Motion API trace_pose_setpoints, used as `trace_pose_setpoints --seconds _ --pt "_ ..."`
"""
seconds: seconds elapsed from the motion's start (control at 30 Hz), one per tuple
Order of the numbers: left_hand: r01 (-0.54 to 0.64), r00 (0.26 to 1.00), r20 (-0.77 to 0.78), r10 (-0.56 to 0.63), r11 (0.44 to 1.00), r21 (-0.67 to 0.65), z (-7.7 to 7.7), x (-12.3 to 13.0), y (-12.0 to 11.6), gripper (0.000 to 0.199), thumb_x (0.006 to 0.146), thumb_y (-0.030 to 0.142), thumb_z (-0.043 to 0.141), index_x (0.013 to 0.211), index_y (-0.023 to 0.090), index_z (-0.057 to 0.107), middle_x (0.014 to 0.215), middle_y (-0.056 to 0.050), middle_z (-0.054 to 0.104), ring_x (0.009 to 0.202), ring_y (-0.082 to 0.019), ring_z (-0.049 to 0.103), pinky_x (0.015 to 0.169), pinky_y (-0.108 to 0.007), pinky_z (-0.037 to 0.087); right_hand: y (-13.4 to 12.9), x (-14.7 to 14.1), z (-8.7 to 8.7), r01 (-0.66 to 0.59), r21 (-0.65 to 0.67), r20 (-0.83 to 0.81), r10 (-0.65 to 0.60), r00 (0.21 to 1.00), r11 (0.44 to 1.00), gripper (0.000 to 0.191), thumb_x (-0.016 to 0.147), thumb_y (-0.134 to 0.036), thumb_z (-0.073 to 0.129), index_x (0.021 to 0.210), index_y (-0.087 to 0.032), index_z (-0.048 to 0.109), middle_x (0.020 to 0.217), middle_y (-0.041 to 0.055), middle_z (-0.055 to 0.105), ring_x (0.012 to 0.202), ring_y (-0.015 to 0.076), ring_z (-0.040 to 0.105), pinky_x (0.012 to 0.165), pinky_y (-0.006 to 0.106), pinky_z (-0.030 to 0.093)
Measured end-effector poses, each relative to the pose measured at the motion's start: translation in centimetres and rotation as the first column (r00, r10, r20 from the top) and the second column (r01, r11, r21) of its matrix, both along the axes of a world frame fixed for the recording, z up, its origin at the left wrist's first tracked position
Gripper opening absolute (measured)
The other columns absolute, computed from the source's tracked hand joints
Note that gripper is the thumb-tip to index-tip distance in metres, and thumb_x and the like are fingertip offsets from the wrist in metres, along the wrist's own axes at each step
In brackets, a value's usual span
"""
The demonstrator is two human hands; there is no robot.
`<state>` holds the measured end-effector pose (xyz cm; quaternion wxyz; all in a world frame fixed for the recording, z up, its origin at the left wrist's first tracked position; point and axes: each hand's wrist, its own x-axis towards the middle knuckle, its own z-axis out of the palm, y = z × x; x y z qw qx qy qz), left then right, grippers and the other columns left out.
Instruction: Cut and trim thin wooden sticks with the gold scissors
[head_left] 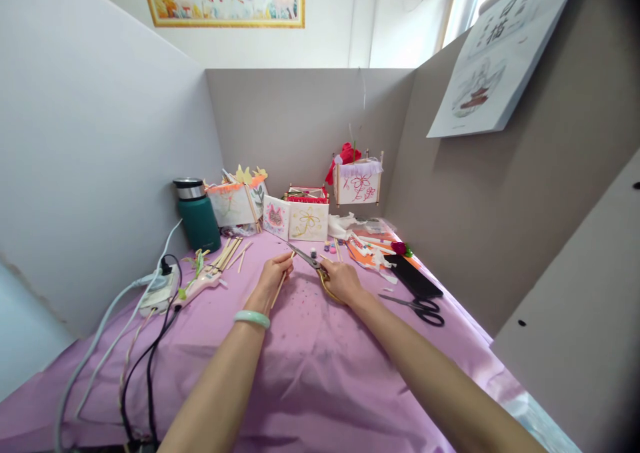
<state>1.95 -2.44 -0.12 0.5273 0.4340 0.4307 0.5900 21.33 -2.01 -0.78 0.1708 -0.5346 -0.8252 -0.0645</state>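
My left hand (274, 274), a green bangle on its wrist, is closed on a thin wooden stick (278, 291) that slants down toward me. In my right hand (341, 279) is a pair of scissors (306, 257) with gold-coloured handles, the blades pointing up and left. The blades lie close to the stick's upper end; whether they touch it I cannot tell. Both hands are over the purple tablecloth (305, 366). Beyond them stand a small white box with a yellow flower drawing (308, 222) and a card with a pink drawing (276, 217).
A green bottle (199, 218), several wooden sticks (226, 255), a pink glue gun (199, 285) and a power strip with cables (161, 294) are at left. Black-handled scissors (424, 309), a black phone-like slab (414, 277) and paper scraps lie right. A decorated lantern (358, 185) hangs behind.
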Motion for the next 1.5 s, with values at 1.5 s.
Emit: trace_pose_setpoints --seconds 1.5 --pt "-0.002 0.999 0.039 0.003 1.0 -0.012 0.13 -0.28 -0.26 0.057 0.056 0.028 0.072 0.108 0.006 0.061 0.046 0.008 0.04 0.039 -0.004 0.03 0.039 -0.019 0.019 -0.19 -0.18 0.23 -0.015 -0.024 -0.003 0.015 1.0 1.0 0.032 0.093 -0.039 0.036 0.108 -0.023 0.059 0.098 0.0066 0.069 0.088 0.0212 0.063 0.071 0.027 0.037"
